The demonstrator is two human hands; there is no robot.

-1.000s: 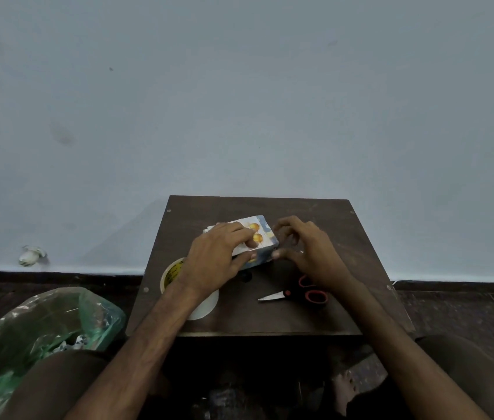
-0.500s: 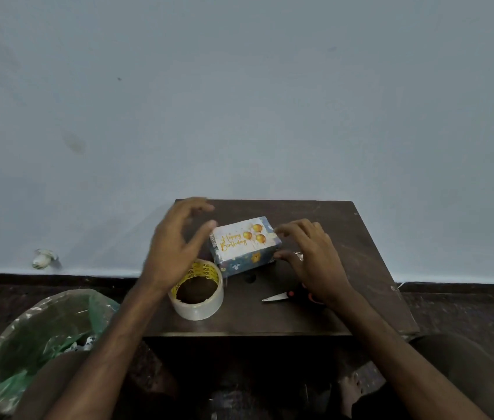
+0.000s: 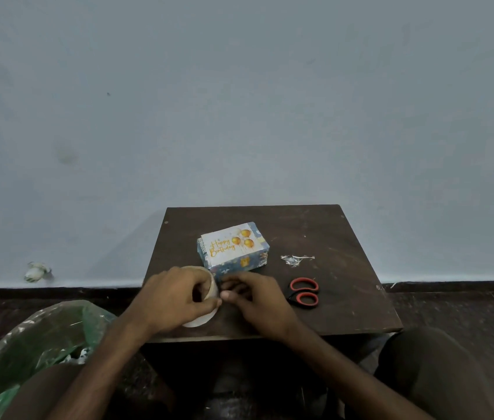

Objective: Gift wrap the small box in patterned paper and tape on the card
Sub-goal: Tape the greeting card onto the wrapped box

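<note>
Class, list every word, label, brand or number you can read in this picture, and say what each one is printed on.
"Happy Birthday": gold script on the white card lying on top of the wrapped box.
Print on the patterned paper at the box's left edge: too small to read.
Tape roll, scissors: no readable text.

The box [image 3: 241, 262] is showing blue patterned paper; its white card [image 3: 227, 247] is carrying gold lettering and gold balloons. The scissors [image 3: 303, 291] are showing red-and-black handles on a dark brown worktop [image 3: 330, 237]. A green bag [image 3: 36, 341] is lining the bin.
</note>
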